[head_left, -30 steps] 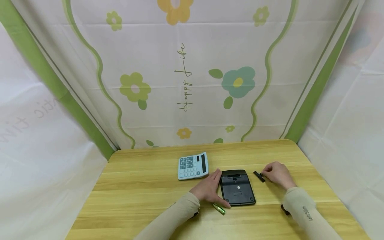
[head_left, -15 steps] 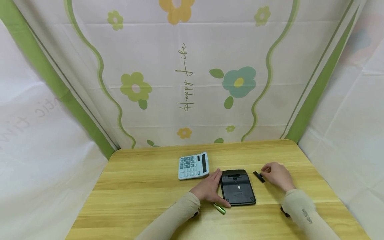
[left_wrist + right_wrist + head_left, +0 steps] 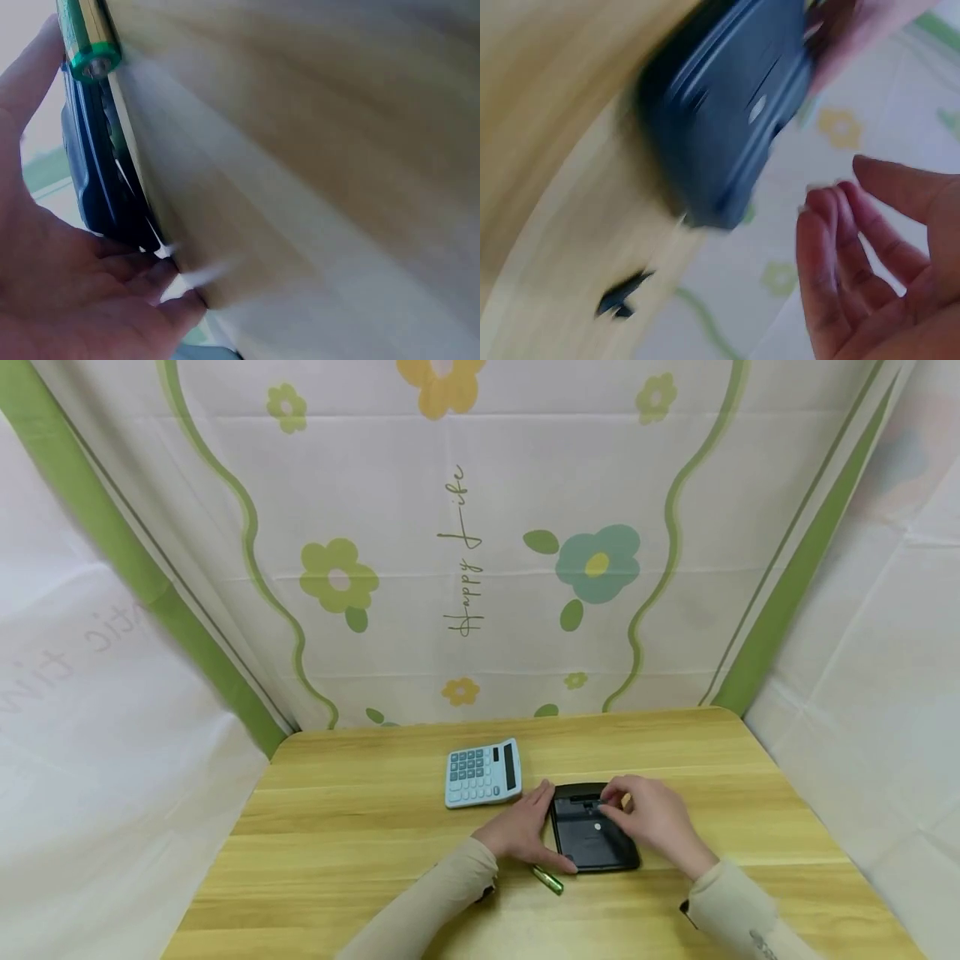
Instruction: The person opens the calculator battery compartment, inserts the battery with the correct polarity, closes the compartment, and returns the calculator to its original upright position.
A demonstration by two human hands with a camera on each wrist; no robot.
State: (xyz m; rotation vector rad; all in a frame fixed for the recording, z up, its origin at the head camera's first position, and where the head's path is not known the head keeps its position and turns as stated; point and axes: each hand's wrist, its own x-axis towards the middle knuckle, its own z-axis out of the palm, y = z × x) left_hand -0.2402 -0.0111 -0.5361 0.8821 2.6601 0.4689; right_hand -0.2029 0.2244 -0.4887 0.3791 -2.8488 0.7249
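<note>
A black calculator (image 3: 596,843) lies face down on the wooden table, with the battery slot in its back uppermost. My left hand (image 3: 517,833) holds its left side, thumb at the near edge and fingers by the far corner. My right hand (image 3: 652,814) is over the slot end; in the right wrist view its thumb and fingers are apart with nothing between them. Beside my left thumb lies a green battery (image 3: 548,879), its end showing in the left wrist view. A small black cover (image 3: 622,294) lies on the table, hidden behind my right hand in the head view.
A light blue calculator (image 3: 482,774) sits face up beyond my left hand. Behind the wooden table (image 3: 337,860) hangs a flowered curtain (image 3: 480,635), and white cloth walls flank both sides.
My right hand has left the small black cover and moved left over the black calculator's battery slot. The left hand, calculators and green battery have stayed put.
</note>
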